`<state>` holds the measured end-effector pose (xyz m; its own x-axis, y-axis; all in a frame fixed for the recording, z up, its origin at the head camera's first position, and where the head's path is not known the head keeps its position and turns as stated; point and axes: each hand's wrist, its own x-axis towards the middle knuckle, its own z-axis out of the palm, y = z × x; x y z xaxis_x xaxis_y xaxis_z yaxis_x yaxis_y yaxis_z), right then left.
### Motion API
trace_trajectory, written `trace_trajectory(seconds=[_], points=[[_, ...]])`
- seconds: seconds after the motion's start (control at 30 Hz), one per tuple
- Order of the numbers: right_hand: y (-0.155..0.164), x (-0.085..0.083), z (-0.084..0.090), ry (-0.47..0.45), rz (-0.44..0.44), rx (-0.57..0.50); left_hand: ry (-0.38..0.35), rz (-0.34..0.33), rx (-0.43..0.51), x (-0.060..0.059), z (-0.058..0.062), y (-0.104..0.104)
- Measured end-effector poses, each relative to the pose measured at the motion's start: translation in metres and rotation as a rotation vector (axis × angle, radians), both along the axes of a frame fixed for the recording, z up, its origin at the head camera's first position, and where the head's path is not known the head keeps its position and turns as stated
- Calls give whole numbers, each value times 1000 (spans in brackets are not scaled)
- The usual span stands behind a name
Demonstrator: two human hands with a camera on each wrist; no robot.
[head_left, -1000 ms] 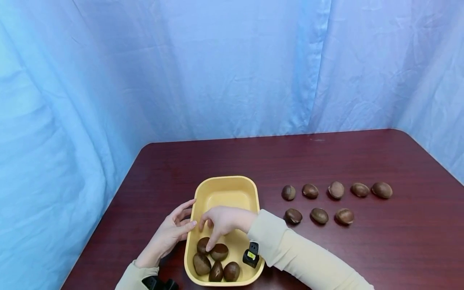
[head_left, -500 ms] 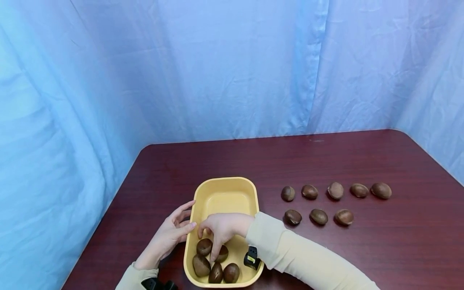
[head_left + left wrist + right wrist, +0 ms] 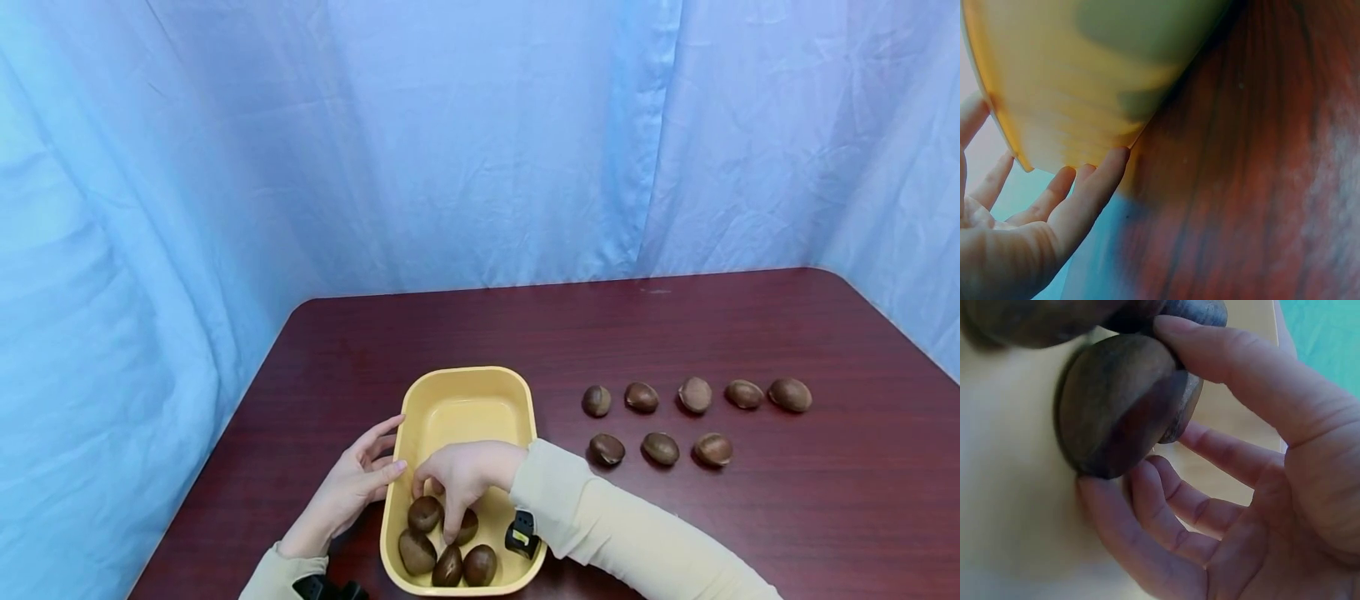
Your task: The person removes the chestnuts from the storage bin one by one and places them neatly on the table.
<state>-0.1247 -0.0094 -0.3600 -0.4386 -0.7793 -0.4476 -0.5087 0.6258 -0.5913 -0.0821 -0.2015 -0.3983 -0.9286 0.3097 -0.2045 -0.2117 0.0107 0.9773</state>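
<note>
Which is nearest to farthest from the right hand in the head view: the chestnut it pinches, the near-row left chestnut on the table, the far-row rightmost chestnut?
1. Pinched chestnut, in the yellow tray, at the right hand.
2. Near-row left chestnut, just right of the tray.
3. Far-row rightmost chestnut, far right on the table.

My cream sleeves (image 3: 622,533), a yellow tub (image 3: 465,400) at lower centre, glossy dark brown chestnuts (image 3: 447,550) inside it, paler brown chestnuts in rows (image 3: 693,417) at right, dark red wood-grain table (image 3: 675,333), pale blue curtain (image 3: 450,142) across the top

a staged recording booth: blue curtain (image 3: 480,142) encloses a table (image 3: 787,517).
</note>
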Motion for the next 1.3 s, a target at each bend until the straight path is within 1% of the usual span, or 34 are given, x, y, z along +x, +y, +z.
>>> trace_trajectory(seconds=[0.1, 0.2, 0.3, 0.4, 0.57, 0.67, 0.8, 0.9, 1.0, 1.2, 1.3], points=[[1, 0, 0, 15, 38, 5, -1, 3, -4, 0, 0, 0], [1, 0, 1, 46, 46, 14, -1, 5, -6, 1, 0, 0], [3, -1, 2, 100, 21, 22, -1, 9, -4, 0, 1, 0], [4, -1, 3, 134, -32, 16, -2, 16, 2, 1, 1, 1], [8, -2, 5, 124, -141, -59, -1, 17, -2, 1, 2, 1], [9, -4, 7, 129, -160, -124, -1, 18, -9, 1, 2, 2], [9, -6, 12, 131, -155, -195, -3, 20, -20, 1, 2, 2], [11, -9, 19, 141, -156, -234, -4, 24, -22, 1, 1, 2], [14, -11, 31, 158, -156, -263, -9, 30, -18, 2, 0, 2], [26, -17, 60, 235, -149, -313, -6, 25, -5, 2, 0, 1], [33, -19, 70, 275, -153, -343, 1, 25, -4, 2, 1, 1]])
